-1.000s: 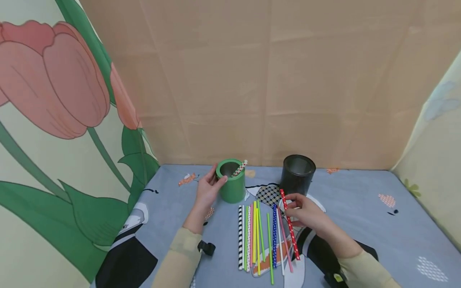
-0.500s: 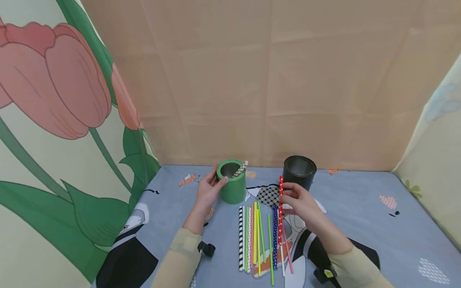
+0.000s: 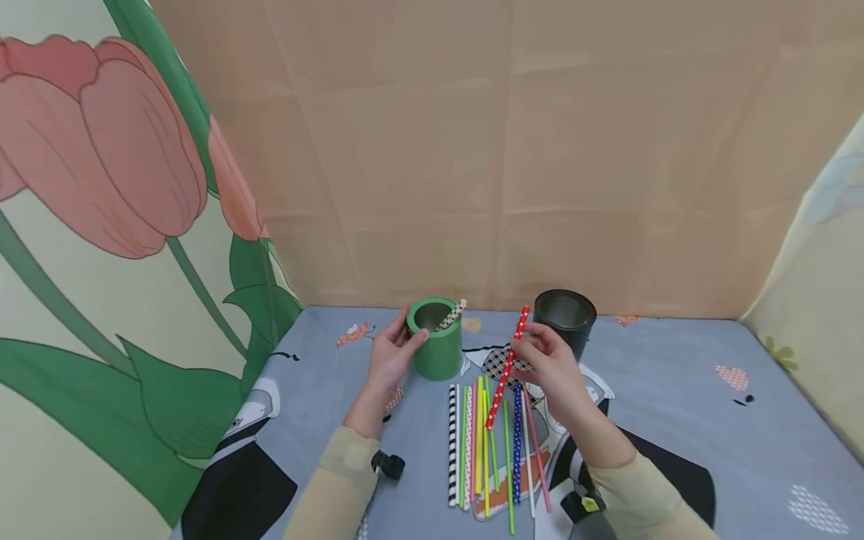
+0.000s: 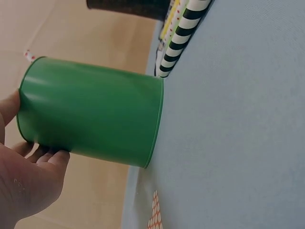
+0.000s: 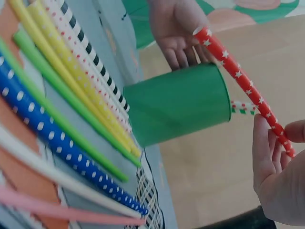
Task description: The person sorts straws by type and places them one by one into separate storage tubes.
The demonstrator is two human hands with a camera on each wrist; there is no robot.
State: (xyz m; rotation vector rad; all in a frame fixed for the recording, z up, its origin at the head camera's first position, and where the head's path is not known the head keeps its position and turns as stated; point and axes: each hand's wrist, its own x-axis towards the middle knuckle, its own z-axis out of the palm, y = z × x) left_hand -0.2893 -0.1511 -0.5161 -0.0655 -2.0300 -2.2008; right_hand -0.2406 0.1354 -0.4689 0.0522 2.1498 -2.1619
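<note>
My left hand (image 3: 388,356) holds a green can (image 3: 439,356) by its upper side, thumb at the front near the rim; the can stands upright on the cloth. One patterned straw (image 3: 452,315) leans inside it, its end sticking out past the rim. Between thumb and fingers, my right hand (image 3: 556,371) pinches a red straw with white stars (image 5: 238,75). That straw slants above the row of straws, right of the green can. In the row lie a black-and-white striped straw (image 3: 453,442), a blue dotted straw (image 3: 517,450), and several yellow, green, white and pink ones.
A black can (image 3: 582,334) stands behind my right hand. Blue printed cloth (image 3: 661,420) covers the table. A brown sheet (image 3: 506,150) hangs along the back edge, and a wall with painted tulips (image 3: 135,157) rises at the left.
My right hand has lifted the red straw off the right end of the row and carried it up and left, its lower end swinging left. The left hand and green can have stayed put.
</note>
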